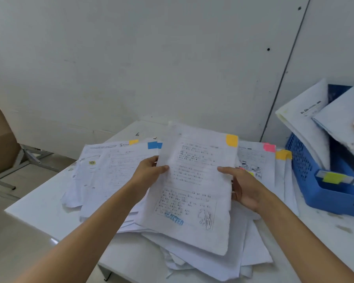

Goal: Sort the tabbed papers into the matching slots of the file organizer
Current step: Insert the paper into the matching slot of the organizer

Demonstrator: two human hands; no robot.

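I hold a printed paper sheet (194,186) with a yellow tab (232,140) at its top right corner, lifted above the pile. My left hand (149,173) grips its left edge with the thumb on top. My right hand (243,186) grips its right edge the same way. Below lies a loose pile of papers (114,170) with blue (152,145), yellow (133,141), pink (269,147) and yellow (283,154) tabs. The blue file organizer (315,180) stands at the right, with papers in its slots and a yellow-green label (333,177) on its front.
The white table (39,211) ends close on the left and front. A white wall stands right behind the table. A brown cardboard box (0,139) and a metal frame (29,156) are on the floor at the left.
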